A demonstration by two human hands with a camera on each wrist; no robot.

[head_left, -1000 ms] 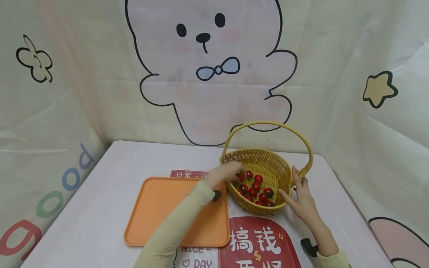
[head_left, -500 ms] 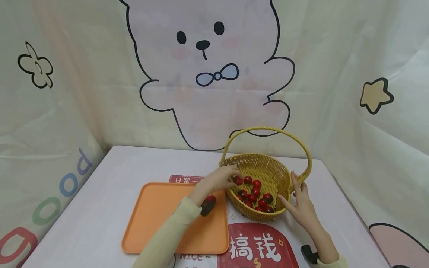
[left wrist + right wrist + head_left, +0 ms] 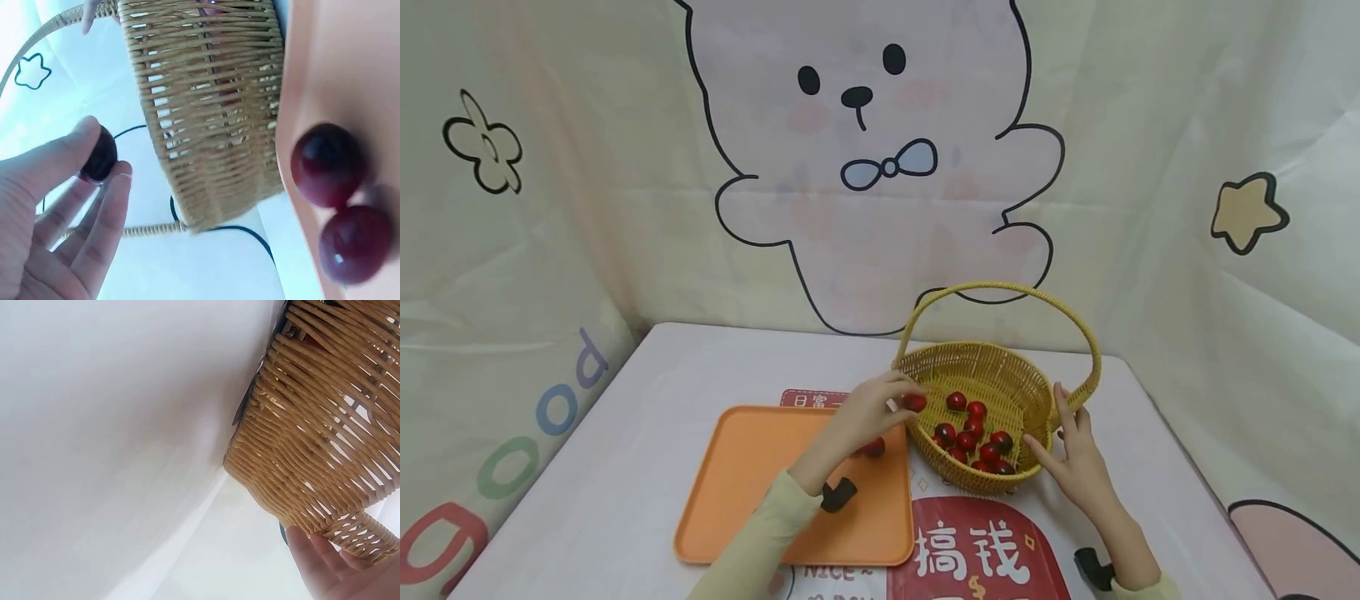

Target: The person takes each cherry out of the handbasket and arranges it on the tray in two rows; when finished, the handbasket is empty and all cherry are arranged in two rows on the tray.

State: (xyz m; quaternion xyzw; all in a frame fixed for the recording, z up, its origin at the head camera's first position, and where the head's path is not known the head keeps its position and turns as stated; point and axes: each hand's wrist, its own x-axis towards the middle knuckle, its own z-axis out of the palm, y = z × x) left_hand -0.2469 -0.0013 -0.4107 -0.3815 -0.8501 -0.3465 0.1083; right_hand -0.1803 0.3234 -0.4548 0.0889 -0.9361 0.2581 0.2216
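My left hand (image 3: 868, 412) pinches a dark red cherry (image 3: 914, 402) between thumb and fingertips, just over the left rim of a yellow wicker basket (image 3: 1000, 367). In the left wrist view this cherry (image 3: 101, 156) looks nearly black. Several more red cherries (image 3: 974, 427) lie in the basket. Under my left wrist, two cherries (image 3: 354, 244) sit on an orange tray (image 3: 737, 483), partly hidden in the head view. My right hand (image 3: 1078, 462) holds the basket's right side, thumb over the rim and extended fingers near the handle's base, touching the weave (image 3: 312, 487).
The basket's tall arched handle (image 3: 1000, 286) rises above the bowl. Tray and basket stand side by side on a white table (image 3: 647, 433) with a red printed patch (image 3: 977, 542). A cloth backdrop (image 3: 647, 250) with a cartoon bear stands behind and around the table.
My left hand has drawn back left from inside the basket to its left rim, bringing one cherry with it. My right hand stays at the basket's right side.
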